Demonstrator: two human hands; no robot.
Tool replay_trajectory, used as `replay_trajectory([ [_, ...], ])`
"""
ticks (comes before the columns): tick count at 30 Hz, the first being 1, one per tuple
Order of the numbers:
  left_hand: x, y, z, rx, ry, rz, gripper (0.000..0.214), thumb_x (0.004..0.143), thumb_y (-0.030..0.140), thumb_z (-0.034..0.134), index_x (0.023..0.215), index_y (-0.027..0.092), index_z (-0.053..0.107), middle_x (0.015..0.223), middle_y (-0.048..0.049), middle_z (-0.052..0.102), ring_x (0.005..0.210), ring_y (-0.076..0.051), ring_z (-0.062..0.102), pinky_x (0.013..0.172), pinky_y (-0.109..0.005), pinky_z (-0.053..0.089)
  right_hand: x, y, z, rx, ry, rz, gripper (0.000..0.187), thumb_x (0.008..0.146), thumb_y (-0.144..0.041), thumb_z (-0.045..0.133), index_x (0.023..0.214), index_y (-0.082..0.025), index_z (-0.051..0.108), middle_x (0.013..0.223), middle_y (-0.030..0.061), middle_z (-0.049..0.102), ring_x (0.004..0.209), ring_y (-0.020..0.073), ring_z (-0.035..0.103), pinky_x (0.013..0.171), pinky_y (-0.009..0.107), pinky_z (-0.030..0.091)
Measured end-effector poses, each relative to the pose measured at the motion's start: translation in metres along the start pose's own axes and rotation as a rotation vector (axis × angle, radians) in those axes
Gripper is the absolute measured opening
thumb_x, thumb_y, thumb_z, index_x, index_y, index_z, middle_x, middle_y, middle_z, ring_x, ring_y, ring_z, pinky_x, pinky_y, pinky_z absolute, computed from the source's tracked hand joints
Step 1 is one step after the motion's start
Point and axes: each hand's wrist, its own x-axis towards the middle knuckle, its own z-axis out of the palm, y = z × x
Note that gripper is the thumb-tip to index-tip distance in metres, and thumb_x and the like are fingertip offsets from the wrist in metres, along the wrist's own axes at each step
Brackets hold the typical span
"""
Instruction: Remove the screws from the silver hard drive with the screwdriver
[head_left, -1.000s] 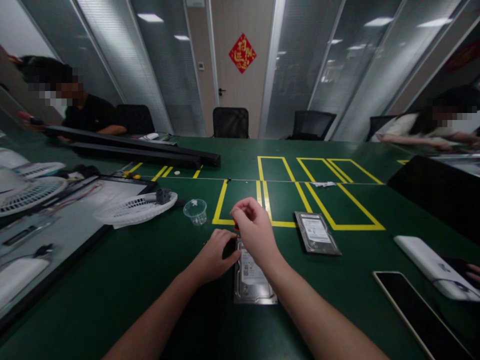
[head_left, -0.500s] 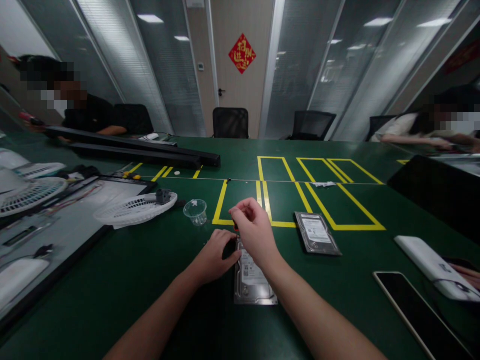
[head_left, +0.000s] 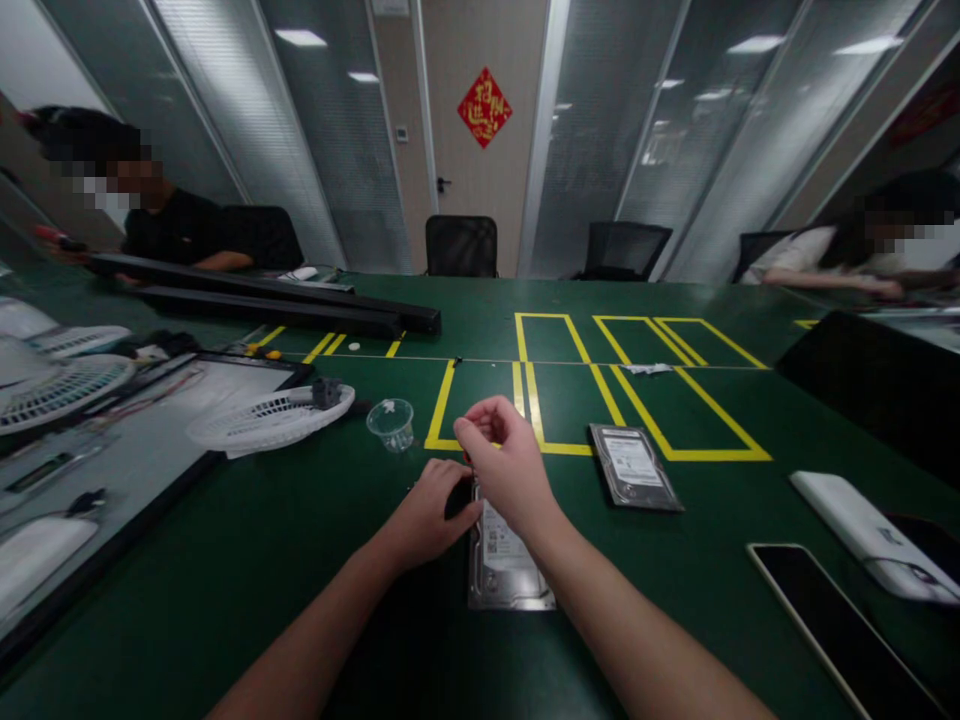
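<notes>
A hard drive [head_left: 507, 571] lies on the green table [head_left: 300, 560] right in front of me, label side up. My left hand [head_left: 426, 518] rests against its far left corner, fingers curled on the drive's edge. My right hand [head_left: 504, 462] is above the drive's far end, fingers pinched round the handle of a small screwdriver that is almost wholly hidden; only a bit of red shows in the earlier frames. A second hard drive [head_left: 634, 466] lies to the right, by the yellow tape boxes [head_left: 600, 400].
A small clear plastic cup [head_left: 391, 423] stands left of my hands, beside a white fan grille [head_left: 270, 416] on a grey board [head_left: 112, 470]. A phone [head_left: 840, 625] and a white power bank [head_left: 862, 530] lie at right. Two people sit at the far left and far right.
My right hand has shifted slightly left and turned at the fingers over the drive's far end. The left hand and the drive have stayed put.
</notes>
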Motion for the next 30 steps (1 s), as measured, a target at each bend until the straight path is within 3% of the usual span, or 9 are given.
replay_trajectory([
  [6,0.0003,0.0019,-0.0009,0.007,-0.006,-0.013,0.029,0.092,0.027,0.073,0.120,0.021,0.067,0.122,-0.0106,0.070,0.116,-0.032,0.061,0.102,-0.048,0.053,-0.0004,0.0001,-0.0005,0.053,-0.024,0.039,0.014,0.081,-0.031,0.068,0.082,-0.022,0.057,0.073,-0.0029,0.059,0.068,0.0153,0.055,0.063,0.030,0.042],
  [12,0.0011,0.0042,-0.0027,0.006,-0.021,-0.013,0.029,0.094,0.026,0.072,0.122,0.020,0.066,0.124,-0.0116,0.068,0.117,-0.031,0.059,0.103,-0.048,0.052,-0.0004,0.0004,-0.0022,-0.013,-0.036,-0.026,0.005,0.082,-0.026,0.062,0.079,-0.022,0.061,0.074,-0.0023,0.058,0.071,0.0158,0.054,0.066,0.030,0.043],
  [18,0.0007,0.0030,-0.0026,0.009,-0.029,-0.018,0.032,0.095,0.029,0.071,0.125,0.020,0.066,0.126,-0.0117,0.068,0.120,-0.032,0.058,0.105,-0.049,0.051,0.0007,0.0020,-0.0033,-0.022,-0.045,-0.039,0.009,0.084,-0.028,0.062,0.077,-0.022,0.062,0.072,-0.0026,0.056,0.071,0.0162,0.053,0.067,0.031,0.042],
  [25,0.0010,0.0043,-0.0026,0.015,-0.039,-0.035,0.032,0.095,0.028,0.070,0.126,0.020,0.065,0.127,-0.0120,0.068,0.121,-0.032,0.058,0.107,-0.051,0.050,0.0001,0.0001,-0.0014,0.064,-0.041,0.044,0.013,0.085,-0.033,0.060,0.082,-0.021,0.063,0.077,-0.0003,0.066,0.072,0.0170,0.058,0.068,0.032,0.043],
  [30,0.0010,0.0030,-0.0014,0.009,-0.023,-0.017,0.032,0.094,0.026,0.071,0.125,0.021,0.065,0.126,-0.0115,0.069,0.118,-0.031,0.058,0.105,-0.050,0.051,0.0003,0.0017,-0.0007,0.046,-0.022,0.024,0.012,0.084,-0.033,0.063,0.080,-0.022,0.058,0.073,-0.0029,0.058,0.069,0.0160,0.053,0.066,0.031,0.041],
])
